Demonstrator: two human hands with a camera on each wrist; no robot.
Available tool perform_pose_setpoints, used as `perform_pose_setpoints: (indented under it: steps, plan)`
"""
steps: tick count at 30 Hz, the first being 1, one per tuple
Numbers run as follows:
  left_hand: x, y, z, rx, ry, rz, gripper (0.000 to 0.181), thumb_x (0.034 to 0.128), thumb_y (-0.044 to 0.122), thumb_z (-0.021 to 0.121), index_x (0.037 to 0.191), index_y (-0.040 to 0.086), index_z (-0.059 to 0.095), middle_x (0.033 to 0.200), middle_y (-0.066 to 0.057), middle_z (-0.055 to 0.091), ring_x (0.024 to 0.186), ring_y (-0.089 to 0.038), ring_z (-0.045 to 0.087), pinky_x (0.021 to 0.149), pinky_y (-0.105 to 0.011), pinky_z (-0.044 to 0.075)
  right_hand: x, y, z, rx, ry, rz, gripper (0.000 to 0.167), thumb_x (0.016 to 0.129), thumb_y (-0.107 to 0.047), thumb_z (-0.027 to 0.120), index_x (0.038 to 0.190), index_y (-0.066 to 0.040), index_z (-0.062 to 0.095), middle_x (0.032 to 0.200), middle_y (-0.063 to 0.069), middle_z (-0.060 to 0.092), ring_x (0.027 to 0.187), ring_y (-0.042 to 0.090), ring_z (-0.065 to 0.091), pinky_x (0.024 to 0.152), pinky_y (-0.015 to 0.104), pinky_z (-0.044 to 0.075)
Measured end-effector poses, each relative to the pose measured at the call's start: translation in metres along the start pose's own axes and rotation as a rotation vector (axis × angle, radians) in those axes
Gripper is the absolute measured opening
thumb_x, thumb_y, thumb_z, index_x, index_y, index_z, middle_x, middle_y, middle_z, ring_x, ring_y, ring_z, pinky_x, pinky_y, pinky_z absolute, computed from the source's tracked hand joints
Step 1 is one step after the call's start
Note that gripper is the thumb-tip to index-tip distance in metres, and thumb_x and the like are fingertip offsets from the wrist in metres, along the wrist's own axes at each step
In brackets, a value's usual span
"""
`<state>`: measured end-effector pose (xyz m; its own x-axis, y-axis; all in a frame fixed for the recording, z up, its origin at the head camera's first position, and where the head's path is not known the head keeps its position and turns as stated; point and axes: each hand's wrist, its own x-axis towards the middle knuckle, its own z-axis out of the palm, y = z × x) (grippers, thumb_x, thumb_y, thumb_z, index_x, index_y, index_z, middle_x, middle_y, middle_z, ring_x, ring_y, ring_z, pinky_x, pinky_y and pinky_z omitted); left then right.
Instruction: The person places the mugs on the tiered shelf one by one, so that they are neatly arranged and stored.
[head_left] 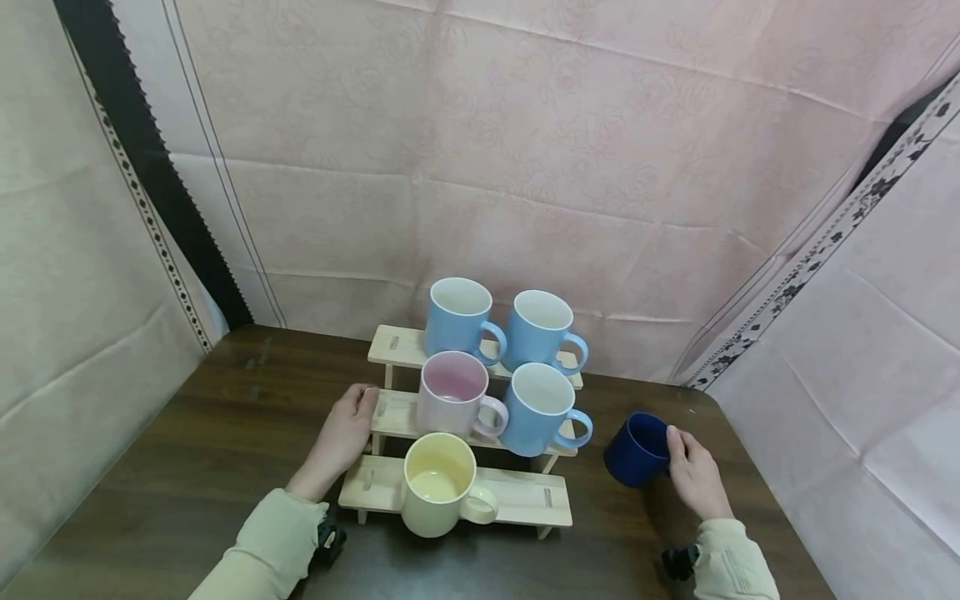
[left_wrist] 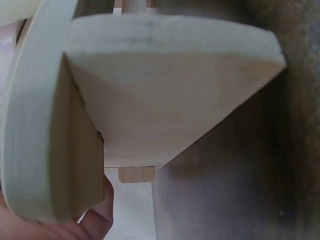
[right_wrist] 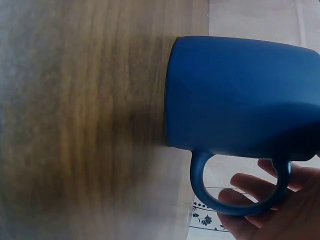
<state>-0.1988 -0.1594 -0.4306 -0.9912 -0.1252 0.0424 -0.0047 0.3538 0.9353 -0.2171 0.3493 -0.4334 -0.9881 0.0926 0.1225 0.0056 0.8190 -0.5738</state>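
Observation:
At the left of a three-step wooden rack [head_left: 525, 493], my left hand [head_left: 347, 432] grips the end of the middle step; in the left wrist view its fingers [left_wrist: 98, 216] curl behind the board. My right hand [head_left: 697, 477] holds a dark blue mug [head_left: 628, 457] right of the rack, at the rim and handle side. The right wrist view shows fingers behind the mug's handle [right_wrist: 197, 172]. The mug's base is close to the tabletop; whether it touches, I cannot tell. A pale pink mug [head_left: 441, 404] and a light blue mug [head_left: 527, 423] occupy the middle step.
Two more light blue mugs, one left [head_left: 452, 327] and one right [head_left: 531, 340], stand on the top step. A pale yellow mug [head_left: 429, 507] is on the bottom step. Cloth walls [head_left: 525, 167] enclose the brown wooden table [head_left: 187, 467] at the back and sides.

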Motion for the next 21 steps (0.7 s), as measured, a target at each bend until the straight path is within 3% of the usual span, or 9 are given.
perform_pose_setpoints:
  steps: [5, 8, 14, 21]
  plan:
    - [-0.001, 0.0, 0.001, 0.0, 0.004, 0.0, 0.042, 0.1078, 0.03, 0.033, 0.129, -0.003, 0.048, 0.09, -0.018, 0.058, 0.052, -0.02, 0.051, 0.051, -0.032, 0.048, -0.003, 0.002, -0.002, 0.002, 0.018, 0.003, 0.063, 0.107, -0.044, 0.019, 0.124, 0.008, 0.051, 0.11, 0.03, 0.057, 0.107, 0.047, 0.051, 0.091, 0.057, 0.039]
    - [-0.002, 0.0, 0.0, -0.003, 0.002, 0.001, 0.042, 0.1077, 0.03, 0.033, 0.129, -0.003, 0.048, 0.091, -0.018, 0.058, 0.052, -0.02, 0.051, 0.051, -0.032, 0.048, -0.005, 0.003, -0.004, 0.013, 0.002, 0.014, 0.064, 0.107, -0.042, 0.016, 0.122, 0.009, 0.051, 0.116, 0.034, 0.055, 0.113, 0.049, 0.049, 0.093, 0.059, 0.038]
    - [-0.001, 0.0, 0.0, -0.001, -0.004, 0.002, 0.048, 0.1071, 0.037, 0.032, 0.129, -0.003, 0.048, 0.092, -0.018, 0.058, 0.053, -0.02, 0.051, 0.052, -0.032, 0.048, -0.009, 0.004, -0.008, 0.049, -0.066, 0.049, 0.073, 0.106, -0.044, 0.011, 0.138, 0.015, 0.037, 0.138, 0.039, 0.038, 0.13, 0.052, 0.034, 0.105, 0.06, 0.029]
    - [-0.001, 0.0, 0.0, 0.003, -0.006, 0.006, 0.048, 0.1071, 0.037, 0.032, 0.129, -0.003, 0.047, 0.096, -0.02, 0.058, 0.056, -0.02, 0.052, 0.052, -0.032, 0.048, -0.019, 0.005, -0.011, 0.048, -0.026, 0.013, 0.06, 0.107, -0.036, 0.02, 0.119, 0.011, 0.055, 0.118, 0.031, 0.057, 0.111, 0.042, 0.052, 0.091, 0.051, 0.041]
